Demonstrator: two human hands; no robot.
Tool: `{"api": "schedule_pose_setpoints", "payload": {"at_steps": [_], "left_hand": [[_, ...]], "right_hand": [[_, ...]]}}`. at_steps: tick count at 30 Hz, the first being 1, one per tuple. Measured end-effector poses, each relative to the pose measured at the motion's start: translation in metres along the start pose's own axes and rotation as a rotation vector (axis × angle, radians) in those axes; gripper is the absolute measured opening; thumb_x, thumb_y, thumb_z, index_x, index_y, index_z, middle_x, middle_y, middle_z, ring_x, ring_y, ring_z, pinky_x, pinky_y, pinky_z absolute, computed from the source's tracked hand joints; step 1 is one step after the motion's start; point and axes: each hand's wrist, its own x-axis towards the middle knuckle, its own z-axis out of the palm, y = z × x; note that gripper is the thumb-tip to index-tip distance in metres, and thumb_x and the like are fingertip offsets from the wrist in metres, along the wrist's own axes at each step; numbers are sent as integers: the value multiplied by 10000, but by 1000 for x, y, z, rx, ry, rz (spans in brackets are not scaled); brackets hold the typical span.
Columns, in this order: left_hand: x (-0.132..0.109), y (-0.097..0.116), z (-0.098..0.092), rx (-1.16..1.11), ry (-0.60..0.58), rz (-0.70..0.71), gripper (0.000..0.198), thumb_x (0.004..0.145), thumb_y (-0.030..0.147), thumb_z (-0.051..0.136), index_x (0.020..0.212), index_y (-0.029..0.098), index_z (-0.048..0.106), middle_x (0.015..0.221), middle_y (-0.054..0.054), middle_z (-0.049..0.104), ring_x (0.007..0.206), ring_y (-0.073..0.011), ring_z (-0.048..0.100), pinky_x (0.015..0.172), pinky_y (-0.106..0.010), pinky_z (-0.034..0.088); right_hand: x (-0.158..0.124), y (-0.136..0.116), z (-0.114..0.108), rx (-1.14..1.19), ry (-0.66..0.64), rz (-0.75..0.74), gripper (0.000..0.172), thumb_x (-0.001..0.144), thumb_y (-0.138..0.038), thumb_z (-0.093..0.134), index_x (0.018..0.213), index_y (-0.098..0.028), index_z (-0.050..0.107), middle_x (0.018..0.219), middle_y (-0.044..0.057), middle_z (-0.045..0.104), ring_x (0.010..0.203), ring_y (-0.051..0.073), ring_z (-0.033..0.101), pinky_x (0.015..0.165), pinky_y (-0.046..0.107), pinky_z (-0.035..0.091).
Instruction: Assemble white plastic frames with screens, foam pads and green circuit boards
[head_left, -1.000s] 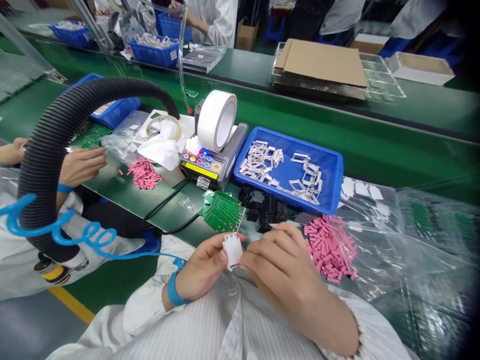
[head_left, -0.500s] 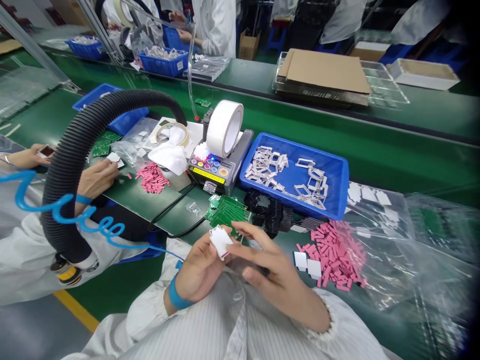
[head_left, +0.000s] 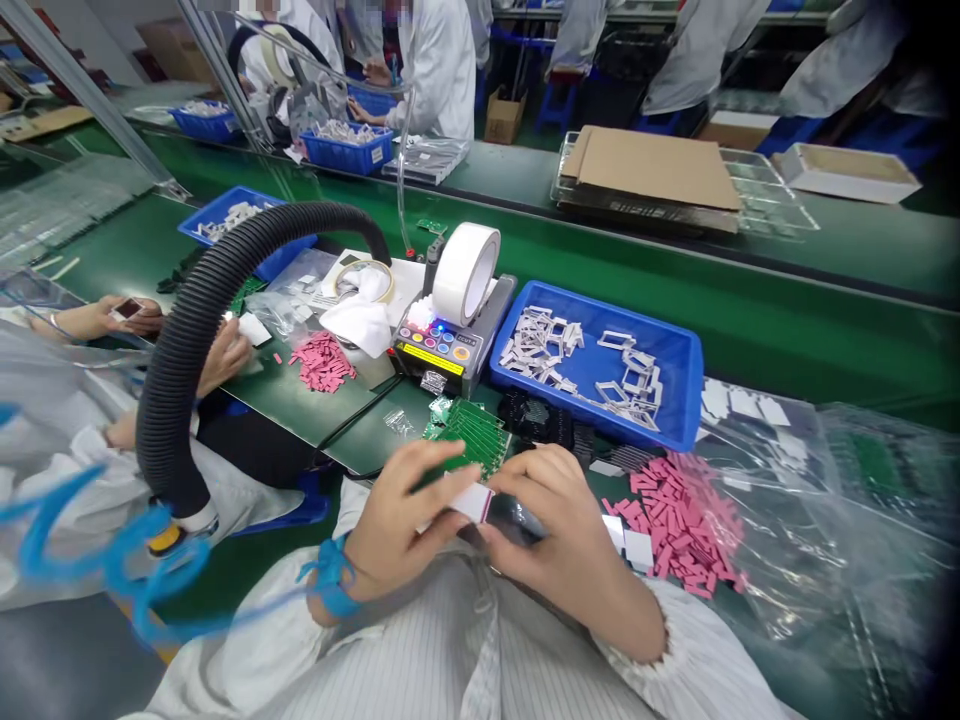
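Observation:
My left hand (head_left: pixel 405 515) and my right hand (head_left: pixel 551 530) meet just above my lap and both pinch a small white part (head_left: pixel 472 500) with a pink edge. A dark piece shows under my right fingers. A blue strap circles my left wrist. Right behind my hands lies a stack of green circuit boards (head_left: pixel 469 432), beside a heap of black parts (head_left: pixel 536 415). A pile of pink strips (head_left: pixel 686 520) lies to the right of my right hand, with two white squares (head_left: pixel 630 542) at its near edge.
A tape dispenser with a white roll (head_left: pixel 459 305) stands beyond the boards, and a blue tray (head_left: pixel 675 350) of grey frames sits to its right. A black corrugated hose (head_left: pixel 202 320) arches at left, over a neighbouring person's hands (head_left: pixel 225 350). Clear plastic bags (head_left: pixel 817 500) cover the right side.
The white part has turned from upright to flat between both hands, and my right fingers have closed onto it. The view has tipped up and shifted left a little.

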Motion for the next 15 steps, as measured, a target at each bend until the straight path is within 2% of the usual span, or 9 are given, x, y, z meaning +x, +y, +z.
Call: {"api": "schedule_pose_setpoints", "payload": {"at_steps": [2,4,6,8,10,12,14,15], "left_hand": [[1,-2,-12,243,-164,194,483,844,161,553,1294,326,501,1194,-58,647,1113,-226,533,1032,-489,334],[-1,-1,-19,324,-226,241,438,859,129,520,1273,271,527,1134,-69,690,1075,-209,575,1049,-500,324],[-5,1,-21,263,-180,186,403,855,105,516,1235,232,568,1128,-92,698,1061,-202,606,1048,-501,343],[-11,3,-21,70,-105,15,371,830,90,546,1160,237,632,1116,-93,707,1055,-202,625,1065,-504,333],[-21,1,-22,-205,9,-261,312,777,86,615,1030,244,706,1056,-85,729,1027,-204,646,1104,-477,292],[-36,-8,-24,-512,203,-577,252,711,77,683,911,216,746,981,-92,748,998,-209,663,1108,-417,304],[-56,-24,-28,-839,498,-862,204,714,73,679,890,154,745,941,-115,754,988,-215,673,1017,-357,429],[-69,-34,-32,-999,708,-959,175,763,84,633,896,129,737,924,-124,755,925,-207,694,940,-336,494]], "right_hand": [[3,-2,-1,-34,-56,-28,121,705,-181,628,824,-190,608,774,20,602,738,167,534,789,398,401],[6,-5,1,-56,-95,-42,81,703,-181,621,784,-185,615,746,16,599,731,165,530,822,406,390],[10,-10,5,-48,-121,-30,56,704,-183,618,759,-178,621,734,19,600,733,167,522,821,402,384],[15,-14,12,39,-171,50,44,700,-190,627,744,-183,630,738,22,606,743,171,516,801,388,381],[22,-15,21,337,-219,289,67,663,-201,677,721,-192,645,743,16,613,751,167,517,774,358,381],[31,-11,33,703,-196,602,103,639,-245,712,702,-192,650,714,2,602,705,144,514,700,306,393],[40,-3,45,940,-105,846,166,678,-332,683,743,-184,643,683,-14,570,601,104,480,560,246,369],[45,2,51,993,-55,921,208,708,-372,649,788,-181,635,672,-22,548,545,85,450,493,220,330]]}}
